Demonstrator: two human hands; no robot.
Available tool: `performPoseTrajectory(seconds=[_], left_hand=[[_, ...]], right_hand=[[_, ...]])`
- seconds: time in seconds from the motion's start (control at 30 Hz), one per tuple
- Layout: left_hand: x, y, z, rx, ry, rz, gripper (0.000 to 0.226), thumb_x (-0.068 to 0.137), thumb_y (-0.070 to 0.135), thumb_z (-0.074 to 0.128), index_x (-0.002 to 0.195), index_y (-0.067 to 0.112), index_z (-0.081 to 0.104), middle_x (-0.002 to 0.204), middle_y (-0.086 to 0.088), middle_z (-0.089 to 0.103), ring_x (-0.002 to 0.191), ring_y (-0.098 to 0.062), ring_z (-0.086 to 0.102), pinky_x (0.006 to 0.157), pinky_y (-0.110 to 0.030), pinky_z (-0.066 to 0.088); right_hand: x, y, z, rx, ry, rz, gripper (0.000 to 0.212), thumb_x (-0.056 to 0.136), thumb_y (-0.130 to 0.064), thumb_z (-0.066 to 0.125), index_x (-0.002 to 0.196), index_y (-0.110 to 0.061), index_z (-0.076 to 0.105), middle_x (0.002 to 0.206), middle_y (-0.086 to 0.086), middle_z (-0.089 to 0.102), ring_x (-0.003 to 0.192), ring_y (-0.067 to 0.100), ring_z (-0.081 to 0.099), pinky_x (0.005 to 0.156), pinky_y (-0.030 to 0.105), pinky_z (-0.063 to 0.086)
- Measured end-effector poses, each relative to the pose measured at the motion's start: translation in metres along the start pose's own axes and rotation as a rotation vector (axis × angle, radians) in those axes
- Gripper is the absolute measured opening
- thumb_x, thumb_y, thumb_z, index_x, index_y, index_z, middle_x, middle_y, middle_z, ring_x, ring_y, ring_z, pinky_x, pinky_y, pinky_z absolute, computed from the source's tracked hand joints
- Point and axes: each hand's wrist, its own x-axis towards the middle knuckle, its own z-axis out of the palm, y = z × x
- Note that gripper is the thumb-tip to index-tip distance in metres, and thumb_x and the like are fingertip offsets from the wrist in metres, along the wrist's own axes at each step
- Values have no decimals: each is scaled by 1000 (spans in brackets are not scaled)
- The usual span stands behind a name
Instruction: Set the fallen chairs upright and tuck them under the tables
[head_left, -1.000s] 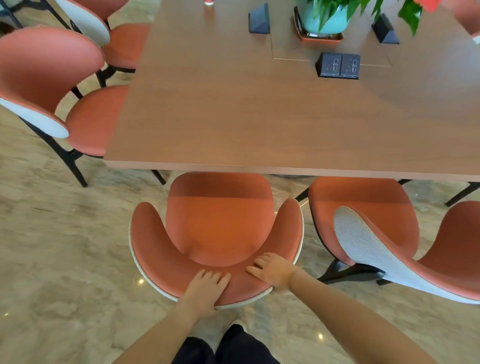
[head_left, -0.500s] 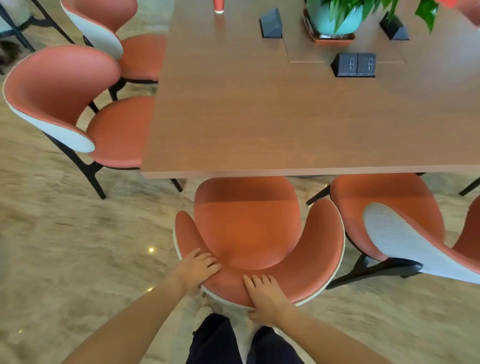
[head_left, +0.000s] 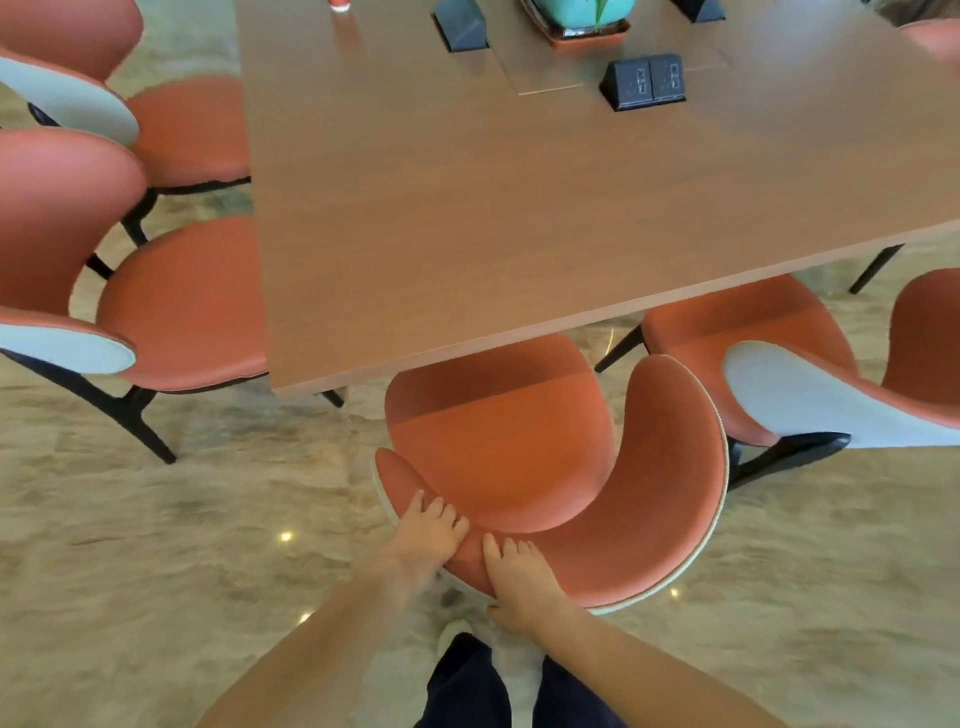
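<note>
An upright orange chair (head_left: 519, 457) with a curved backrest stands right in front of me, and the front of its seat reaches under the edge of the wooden table (head_left: 519, 208). My left hand (head_left: 426, 538) grips the top of the backrest near its left end, with the fingers bent over the rim. My right hand (head_left: 519, 577) grips the same rim just beside it, fingers over the front and thumb behind. The chair's legs are hidden under the seat.
Another orange chair (head_left: 753, 364) stands to the right, partly under the table. Two more (head_left: 182, 306) (head_left: 192, 130) stand along the table's left side. Black socket boxes (head_left: 644, 80) and a teal plant pot (head_left: 576, 10) sit on the table. The floor is marble.
Both hands have slid left along the backrest rim and now sit close together. The chair has turned slightly, and my view has shifted left and closer.
</note>
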Motion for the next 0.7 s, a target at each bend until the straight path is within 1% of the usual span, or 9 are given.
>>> performPoseTrajectory(seconds=[0.13, 0.3, 0.37, 0.47, 0.53, 0.57, 0.6, 0.63, 0.7], left_hand=[[9, -1, 5, 77, 34, 52, 69, 84, 20, 67, 142, 5, 33, 137, -19, 46, 127, -36, 42, 110, -48, 28], [4, -3, 7, 119, 87, 102, 50, 88, 12, 57, 135, 3, 43, 128, -18, 55, 117, -35, 51, 104, -46, 34], [3, -5, 10, 119, 101, 113, 49, 88, 13, 57, 134, 3, 44, 125, -18, 56, 114, -35, 53, 102, -46, 37], [2, -9, 5, 87, 113, 127, 60, 86, 23, 61, 139, 6, 38, 131, -16, 52, 119, -33, 49, 105, -43, 35], [-6, -13, 6, -72, 115, 142, 72, 83, 38, 64, 143, 13, 36, 141, -10, 45, 130, -29, 41, 112, -39, 27], [-13, -16, 6, -211, 115, 139, 77, 80, 47, 65, 145, 17, 37, 145, -4, 42, 135, -26, 36, 116, -37, 22], [-18, -19, 6, -413, 99, 105, 78, 77, 54, 65, 144, 22, 39, 147, 1, 41, 138, -21, 33, 117, -33, 19], [-24, -21, 3, -674, 119, 49, 74, 77, 59, 63, 141, 26, 44, 144, 5, 45, 137, -16, 34, 115, -30, 22], [-30, -19, -17, -1276, 110, -146, 59, 81, 62, 55, 130, 29, 53, 124, 8, 59, 128, -14, 46, 103, -25, 32]], right_hand=[[-6, 2, -13, 59, -20, -26, 91, 87, -43, 62, 150, 1, 14, 132, 24, 48, 119, 37, 47, 105, 38, 32], [-11, -3, -17, 70, -24, -31, 88, 86, -40, 63, 148, 3, 18, 125, 24, 53, 111, 37, 51, 101, 39, 36], [-11, -4, -16, 82, -30, -13, 87, 85, -39, 65, 148, 3, 20, 124, 23, 53, 111, 38, 51, 101, 39, 35], [-9, -3, -14, 150, -26, 9, 86, 81, -41, 67, 144, 0, 27, 123, 20, 53, 110, 37, 51, 98, 38, 36], [-9, 2, -15, 373, -59, 52, 85, 73, -56, 65, 138, -9, 39, 121, 11, 57, 110, 30, 54, 92, 34, 40], [-11, 4, -18, 581, -81, 116, 84, 68, -64, 60, 135, -15, 47, 122, 4, 59, 109, 23, 55, 90, 31, 42], [-14, 7, -24, 862, -74, 199, 80, 66, -68, 57, 130, -20, 55, 120, -3, 61, 108, 15, 56, 90, 27, 43], [-17, 10, -31, 1150, -42, 304, 75, 65, -69, 58, 124, -23, 62, 116, -8, 65, 104, 11, 58, 90, 25, 44], [-20, 19, -40, 1652, 72, 458, 56, 73, -62, 62, 112, -22, 70, 106, -7, 72, 102, 12, 64, 90, 27, 46]])
